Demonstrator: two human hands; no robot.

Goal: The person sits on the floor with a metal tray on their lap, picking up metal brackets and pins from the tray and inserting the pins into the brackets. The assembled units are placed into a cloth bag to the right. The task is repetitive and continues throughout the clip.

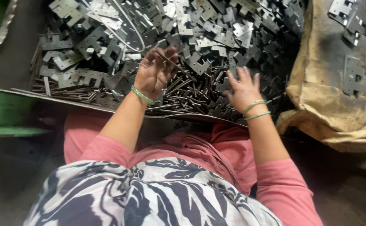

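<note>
Patterned cloth nearest, over pink lap. Left hand pinches thin metal rod, long axis diagonal, running up-left to down-right. Right hand open, fingers spread flat on rod pile w/ metal plates beyond both.

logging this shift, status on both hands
Left hand pinching thin metal pins. Right hand open, flat on pin pile. Stamped metal plates heaped behind.
</note>
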